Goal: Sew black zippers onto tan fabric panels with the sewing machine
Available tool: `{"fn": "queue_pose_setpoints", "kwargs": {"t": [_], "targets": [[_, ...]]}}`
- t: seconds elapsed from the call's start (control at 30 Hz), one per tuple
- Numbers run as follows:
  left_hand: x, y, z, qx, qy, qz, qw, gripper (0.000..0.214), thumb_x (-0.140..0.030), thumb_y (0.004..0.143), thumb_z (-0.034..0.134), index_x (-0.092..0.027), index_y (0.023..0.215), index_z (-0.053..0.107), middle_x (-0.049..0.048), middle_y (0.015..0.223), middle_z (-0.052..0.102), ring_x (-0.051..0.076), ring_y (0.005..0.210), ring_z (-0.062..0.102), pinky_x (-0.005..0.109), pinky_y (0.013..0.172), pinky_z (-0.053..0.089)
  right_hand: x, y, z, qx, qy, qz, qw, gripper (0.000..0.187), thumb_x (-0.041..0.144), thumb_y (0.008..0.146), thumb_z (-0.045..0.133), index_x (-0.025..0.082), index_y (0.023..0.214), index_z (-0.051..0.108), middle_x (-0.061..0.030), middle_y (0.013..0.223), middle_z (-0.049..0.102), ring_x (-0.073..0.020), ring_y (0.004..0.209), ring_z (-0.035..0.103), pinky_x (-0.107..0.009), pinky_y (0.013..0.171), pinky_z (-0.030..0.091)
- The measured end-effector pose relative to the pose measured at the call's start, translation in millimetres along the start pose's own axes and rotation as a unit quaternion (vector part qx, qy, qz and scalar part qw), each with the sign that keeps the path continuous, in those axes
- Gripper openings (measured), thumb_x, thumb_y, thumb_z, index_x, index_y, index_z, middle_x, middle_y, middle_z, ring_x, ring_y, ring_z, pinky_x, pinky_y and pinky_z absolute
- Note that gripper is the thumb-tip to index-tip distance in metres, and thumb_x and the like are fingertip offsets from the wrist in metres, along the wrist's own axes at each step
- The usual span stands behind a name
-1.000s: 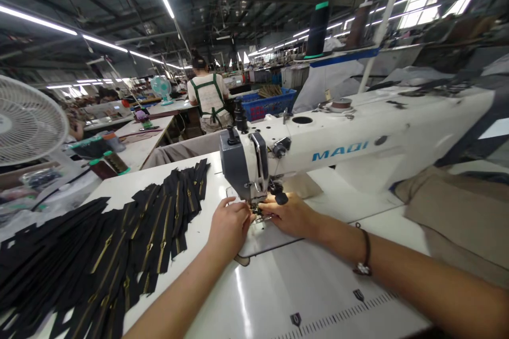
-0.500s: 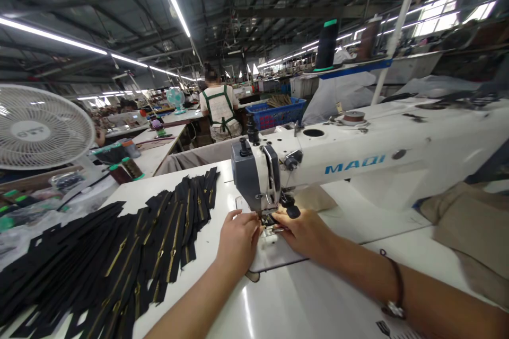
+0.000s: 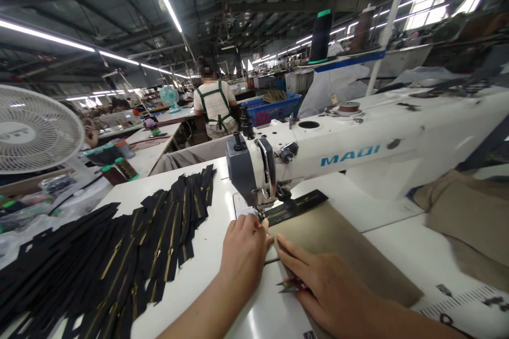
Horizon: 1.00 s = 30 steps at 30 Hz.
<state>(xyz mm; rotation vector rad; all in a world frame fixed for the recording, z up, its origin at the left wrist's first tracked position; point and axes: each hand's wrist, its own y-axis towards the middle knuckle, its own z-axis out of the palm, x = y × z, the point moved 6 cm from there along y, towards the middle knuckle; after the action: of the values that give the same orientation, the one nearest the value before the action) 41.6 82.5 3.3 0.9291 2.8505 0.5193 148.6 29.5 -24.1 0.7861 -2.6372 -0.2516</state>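
Observation:
My left hand [image 3: 244,254] rests knuckles up just in front of the presser foot [image 3: 260,211] of a white MAQI sewing machine [image 3: 350,153]. Its curled fingertips press the near left edge of a tan fabric piece [image 3: 350,249]. A black zipper [image 3: 296,205] lies along the fabric's far edge, running under the machine head. My right hand [image 3: 322,286] lies on the fabric with its index finger stretched toward the left hand. Small metal snips [image 3: 290,286] are tucked under its other fingers.
A large heap of black zippers with gold teeth [image 3: 119,254] covers the table's left side. A white fan [image 3: 32,130] stands at far left. More tan cloth [image 3: 469,217] is piled at right. A person in a green-strapped apron [image 3: 214,106] works behind, near a blue basket [image 3: 274,108].
Both hands have drawn back from the needle toward me. A tan fabric piece with a black zipper now lies under the machine head, and my right hand rests on it.

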Motion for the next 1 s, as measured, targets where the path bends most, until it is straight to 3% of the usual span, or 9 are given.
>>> {"fn": "queue_pose_setpoints", "kwargs": {"t": [0.13, 0.27, 0.37, 0.43, 0.53, 0.73, 0.83, 1.0], "targets": [[-3.8, -5.0, -2.8, -0.011, -0.007, -0.045, 0.999, 0.017, -0.024, 0.082, 0.066, -0.017, 0.098, 0.063, 0.0073, 0.098, 0.06, 0.025, 0.088, 0.055, 0.038, 0.074, 0.048, -14.0, 11.8, -28.1, -0.008, 0.021, 0.012, 1.0, 0.029, 0.031, 0.087, 0.052, 0.021, 0.113, 0.062, -0.0097, 0.112, 0.062, -0.0225, 0.084, 0.064, -0.034, 0.072, 0.051], [-5.1, -10.8, -6.1, -0.017, 0.007, -0.077, 0.997, 0.026, -0.038, 0.081, 0.066, -0.014, 0.092, 0.063, 0.0122, 0.103, 0.061, 0.03, 0.092, 0.055, 0.045, 0.074, 0.049, -42.6, 48.1, -47.3, 0.001, -0.056, 0.01, 0.998, 0.028, 0.028, 0.095, 0.04, 0.018, 0.097, 0.066, -0.0084, 0.091, 0.061, -0.021, 0.079, 0.059, -0.03, 0.067, 0.043], [-4.6, -13.6, -11.1, -0.045, 0.017, -0.077, 0.996, 0.019, -0.031, 0.079, 0.068, -0.015, 0.086, 0.062, 0.013, 0.103, 0.062, 0.031, 0.094, 0.056, 0.045, 0.076, 0.049, -63.6, 70.8, -44.0, 0.021, -0.058, 0.022, 0.998, 0.021, 0.027, 0.091, 0.049, 0.016, 0.084, 0.065, -0.0063, 0.081, 0.061, -0.0183, 0.072, 0.057, -0.027, 0.061, 0.038], [-11.5, -13.9, -13.0, -0.062, -0.014, -0.018, 0.998, 0.01, -0.02, 0.081, 0.064, -0.015, 0.09, 0.061, 0.0107, 0.104, 0.063, 0.027, 0.095, 0.057, 0.042, 0.079, 0.048, -70.8, 76.0, -40.7, 0.009, -0.052, 0.028, 0.998, 0.022, 0.025, 0.09, 0.05, 0.015, 0.077, 0.064, -0.0056, 0.078, 0.061, -0.0174, 0.071, 0.057, -0.026, 0.061, 0.036], [-23.0, -14.7, -11.4, -0.05, -0.06, 0.058, 0.995, 0.022, -0.019, 0.084, 0.062, -0.015, 0.105, 0.059, 0.0092, 0.107, 0.064, 0.024, 0.095, 0.057, 0.04, 0.083, 0.048, -71.9, 72.2, -36.8, -0.007, -0.043, 0.026, 0.999, 0.02, 0.024, 0.091, 0.05, 0.016, 0.08, 0.064, -0.0046, 0.081, 0.061, -0.0167, 0.075, 0.058, -0.025, 0.062, 0.036], [-11.2, -16.9, -9.3, -0.013, -0.007, -0.044, 0.999, 0.025, -0.029, 0.082, 0.064, -0.016, 0.104, 0.061, 0.0105, 0.104, 0.066, 0.029, 0.091, 0.059, 0.044, 0.077, 0.049, -65.9, 71.7, -37.1, 0.005, -0.069, 0.001, 0.998, 0.022, 0.03, 0.09, 0.055, 0.018, 0.078, 0.069, -0.0029, 0.076, 0.063, -0.0156, 0.068, 0.057, -0.025, 0.057, 0.032], [-8.2, -16.2, -9.0, -0.018, -0.022, -0.054, 0.998, 0.036, -0.032, 0.08, 0.068, -0.019, 0.113, 0.059, 0.0098, 0.11, 0.064, 0.029, 0.097, 0.058, 0.044, 0.079, 0.048, -64.4, 80.1, -35.8, 0.017, -0.076, -0.008, 0.997, 0.021, 0.033, 0.088, 0.057, 0.021, 0.079, 0.072, -0.0026, 0.071, 0.065, -0.0167, 0.065, 0.058, -0.026, 0.055, 0.031], [-7.7, -12.1, -2.4, -0.011, -0.051, -0.05, 0.997, 0.036, -0.035, 0.079, 0.069, -0.018, 0.109, 0.061, 0.0106, 0.112, 0.063, 0.032, 0.101, 0.055, 0.047, 0.081, 0.048, -63.5, 87.9, -29.9, 0.02, -0.075, -0.028, 0.997, 0.017, 0.034, 0.085, 0.061, 0.024, 0.083, 0.075, -0.0017, 0.073, 0.07, -0.0182, 0.067, 0.062, -0.026, 0.057, 0.035]]}}
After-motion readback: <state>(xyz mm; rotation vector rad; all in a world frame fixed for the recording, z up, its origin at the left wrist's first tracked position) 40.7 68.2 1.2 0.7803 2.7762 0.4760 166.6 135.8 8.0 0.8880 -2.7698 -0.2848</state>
